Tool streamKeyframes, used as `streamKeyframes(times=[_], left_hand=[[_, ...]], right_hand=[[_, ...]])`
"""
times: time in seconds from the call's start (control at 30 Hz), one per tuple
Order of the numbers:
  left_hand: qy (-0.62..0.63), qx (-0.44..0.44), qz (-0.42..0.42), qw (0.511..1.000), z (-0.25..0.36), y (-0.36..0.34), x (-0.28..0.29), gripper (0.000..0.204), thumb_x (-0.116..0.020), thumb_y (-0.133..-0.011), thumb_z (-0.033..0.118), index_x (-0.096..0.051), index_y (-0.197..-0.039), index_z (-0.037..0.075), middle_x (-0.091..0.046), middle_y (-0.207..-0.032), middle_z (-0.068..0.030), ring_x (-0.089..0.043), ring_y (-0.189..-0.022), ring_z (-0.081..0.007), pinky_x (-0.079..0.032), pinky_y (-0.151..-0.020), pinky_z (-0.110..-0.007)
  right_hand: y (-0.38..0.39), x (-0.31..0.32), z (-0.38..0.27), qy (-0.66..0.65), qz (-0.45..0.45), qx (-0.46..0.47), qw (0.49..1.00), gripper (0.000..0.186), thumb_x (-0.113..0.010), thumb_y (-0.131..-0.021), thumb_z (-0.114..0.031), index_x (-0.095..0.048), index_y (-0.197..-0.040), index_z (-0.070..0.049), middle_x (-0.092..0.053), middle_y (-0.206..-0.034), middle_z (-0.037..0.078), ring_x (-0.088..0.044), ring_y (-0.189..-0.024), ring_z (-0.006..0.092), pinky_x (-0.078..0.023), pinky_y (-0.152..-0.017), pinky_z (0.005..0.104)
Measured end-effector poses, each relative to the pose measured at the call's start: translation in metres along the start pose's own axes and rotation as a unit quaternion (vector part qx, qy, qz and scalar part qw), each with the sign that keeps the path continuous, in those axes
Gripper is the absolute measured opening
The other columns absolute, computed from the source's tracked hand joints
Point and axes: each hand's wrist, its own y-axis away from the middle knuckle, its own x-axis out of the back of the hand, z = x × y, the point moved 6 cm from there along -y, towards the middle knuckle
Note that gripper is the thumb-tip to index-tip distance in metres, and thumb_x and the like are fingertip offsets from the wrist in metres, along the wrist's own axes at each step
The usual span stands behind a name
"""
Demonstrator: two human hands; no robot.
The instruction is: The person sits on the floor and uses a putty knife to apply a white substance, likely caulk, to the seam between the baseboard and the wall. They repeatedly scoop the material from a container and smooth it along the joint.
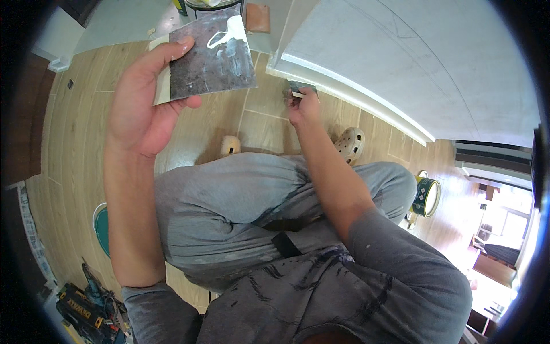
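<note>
My left hand (140, 112) holds a flat filling plate (200, 71) by its pale edge, thumb on top and fingers beneath. A dab of white filler (234, 30) sits near the plate's far right corner, with thin smears below it. Farther right and low down, my right hand (306, 109) is closed round a small dark scraper (302, 88). The scraper is at the white baseboard (355, 98) along the foot of the grey wall; whether its blade touches cannot be made out.
A paint can (425, 196) stands right of my knee, and another can (216, 10) is behind the plate. A reddish-brown block (258, 18) lies beside it. My feet wear beige clogs (349, 144). At lower left are a green bucket (102, 229) and a black tool case (77, 312).
</note>
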Motion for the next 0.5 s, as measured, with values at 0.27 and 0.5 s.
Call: streamKeyframes(times=[0.27,0.5], left_hand=[[0.018,-0.004,0.012,1.0,-0.001,0.0,0.004,0.025,-0.065,-0.099,0.019,-0.071,-0.116,0.002,-0.072,-0.103,-0.0032,-0.07,-0.085,-0.0128,-0.059,-0.059,-0.031],[0.016,-0.002,0.005,1.0,-0.004,-0.003,0.001,0.025,-0.065,-0.099,0.018,-0.07,-0.116,0.001,-0.073,-0.102,-0.0042,-0.071,-0.083,-0.0136,-0.059,-0.056,-0.03]], right_hand=[[-0.025,-0.023,0.026,0.011,0.019,-0.002,1.0,0.016,-0.059,-0.093,-0.009,-0.057,-0.108,-0.006,-0.064,-0.093,0.009,-0.064,-0.076,0.0224,-0.046,-0.061,0.0347],[-0.048,-0.039,0.009,0.006,0.052,-0.026,0.998,0.017,-0.055,-0.094,-0.005,-0.055,-0.11,0.001,-0.066,-0.101,0.017,-0.067,-0.078,0.025,-0.049,-0.057,0.0296]])
